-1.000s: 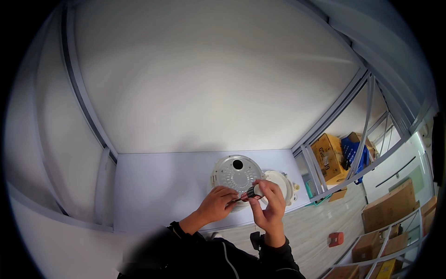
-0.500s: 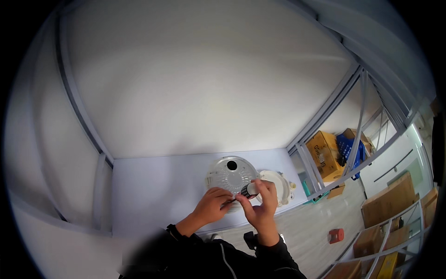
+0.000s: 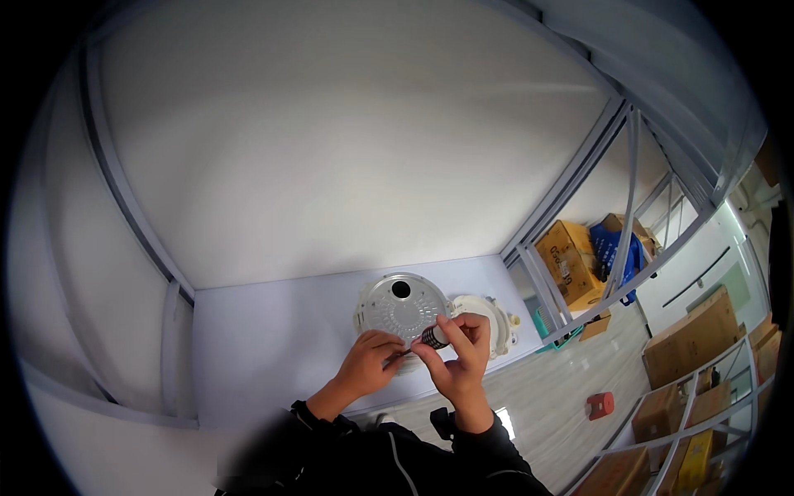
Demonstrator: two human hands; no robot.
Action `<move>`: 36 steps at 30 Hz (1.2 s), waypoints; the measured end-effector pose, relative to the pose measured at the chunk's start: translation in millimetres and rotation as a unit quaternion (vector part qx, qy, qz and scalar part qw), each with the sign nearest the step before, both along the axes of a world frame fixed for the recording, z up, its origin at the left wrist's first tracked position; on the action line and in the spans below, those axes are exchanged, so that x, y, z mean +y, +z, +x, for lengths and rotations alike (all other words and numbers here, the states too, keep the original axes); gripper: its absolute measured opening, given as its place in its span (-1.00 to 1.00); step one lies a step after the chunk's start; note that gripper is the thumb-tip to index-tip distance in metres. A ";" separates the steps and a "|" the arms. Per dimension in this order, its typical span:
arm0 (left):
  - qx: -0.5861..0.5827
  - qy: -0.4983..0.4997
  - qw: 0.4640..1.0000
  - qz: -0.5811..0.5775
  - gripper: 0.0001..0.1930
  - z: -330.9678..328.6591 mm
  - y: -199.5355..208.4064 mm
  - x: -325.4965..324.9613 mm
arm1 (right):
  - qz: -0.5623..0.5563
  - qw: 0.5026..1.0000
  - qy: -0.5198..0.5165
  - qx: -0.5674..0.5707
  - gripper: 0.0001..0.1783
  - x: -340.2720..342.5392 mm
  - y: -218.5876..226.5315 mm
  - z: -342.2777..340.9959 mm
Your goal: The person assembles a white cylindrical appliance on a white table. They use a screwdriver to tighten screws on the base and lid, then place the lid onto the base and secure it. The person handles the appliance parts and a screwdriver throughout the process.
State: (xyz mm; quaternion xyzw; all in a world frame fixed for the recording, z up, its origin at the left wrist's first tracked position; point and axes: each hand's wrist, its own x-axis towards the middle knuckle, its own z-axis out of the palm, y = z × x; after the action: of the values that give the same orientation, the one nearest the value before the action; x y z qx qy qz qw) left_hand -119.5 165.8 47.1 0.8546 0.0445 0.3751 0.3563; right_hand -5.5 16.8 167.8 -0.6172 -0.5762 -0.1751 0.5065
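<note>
My right hand (image 3: 463, 364) is closed round a small cylinder (image 3: 433, 336) with a white end and a black patterned side, tilted toward the left. Just to its left, my left hand (image 3: 370, 361) pinches its fingertips together near the cylinder's dark end. Whatever is in that pinch is small and mostly hidden. Beneath and beyond both hands lies a round silver metal plate (image 3: 387, 310) in a pale rim, with a dark round hole (image 3: 401, 289) at its far side. A white round shell (image 3: 502, 329) adjoins it on the right, partly covered by my right hand.
The pale table (image 3: 265, 347) meets a white panel (image 3: 331, 165) at the back. Metal frame posts stand on both sides. On the right are a cardboard box (image 3: 571, 263), a blue bag (image 3: 616, 252), a red container (image 3: 600, 405) on the floor and a rack of boxes (image 3: 662, 412).
The whole view has shifted slightly, so table and hands sit a little farther left. My right hand has turned the cylinder a little. Both hands keep their grip close together.
</note>
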 end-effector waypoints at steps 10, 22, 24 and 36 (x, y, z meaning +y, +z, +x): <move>-0.010 0.000 1.000 0.011 -0.82 0.7 2.4 -0.4 | 0.003 1.000 0.029 -0.005 -0.32 -4.4 -4.1 4.7; -0.008 -0.002 1.000 0.003 -0.84 1.5 -0.4 -0.7 | -0.069 0.997 0.004 -0.038 -0.28 -19.2 0.1 19.3; -0.004 -0.004 1.000 -0.002 -0.83 1.2 -0.2 -0.5 | -0.059 0.998 -0.001 -0.025 -0.27 -17.0 4.8 18.9; 0.018 -0.011 1.000 -0.002 -0.82 -2.3 1.6 -1.5 | -0.068 0.997 -0.002 -0.025 -0.14 -15.3 5.1 22.2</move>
State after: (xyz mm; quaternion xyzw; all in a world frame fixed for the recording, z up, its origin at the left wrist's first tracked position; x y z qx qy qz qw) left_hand -121.8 164.4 48.7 0.8606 0.0420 0.3559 0.3619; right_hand 16.7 1.5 172.8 -0.6466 -0.5978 -0.1517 0.4489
